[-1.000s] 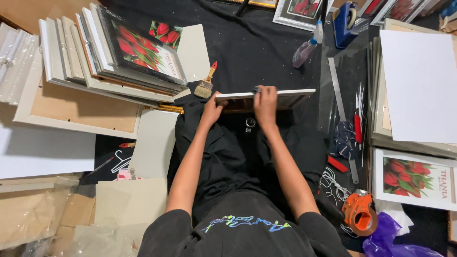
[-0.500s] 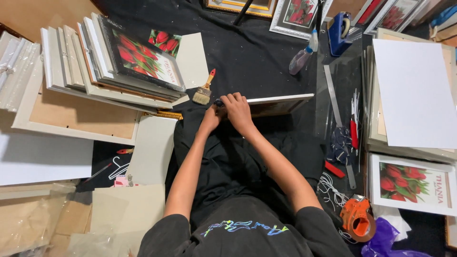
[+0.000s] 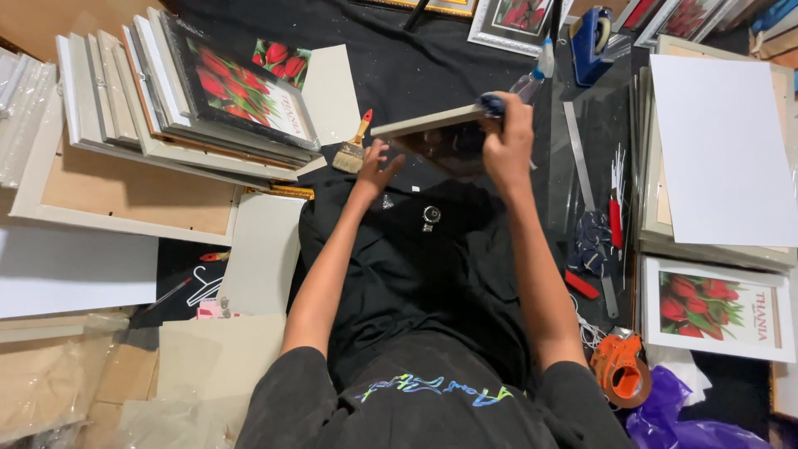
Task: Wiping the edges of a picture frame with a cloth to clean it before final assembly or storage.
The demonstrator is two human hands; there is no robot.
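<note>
Gripping a tilted frame [image 3: 432,125], both hands, its underside dark and indistinct.

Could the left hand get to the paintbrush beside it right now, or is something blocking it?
Probably yes. The left hand is at the lower edge of the picture frame, and the paintbrush lies just beside it on the black cloth, nothing between them. It would have to let go of the frame.
</note>
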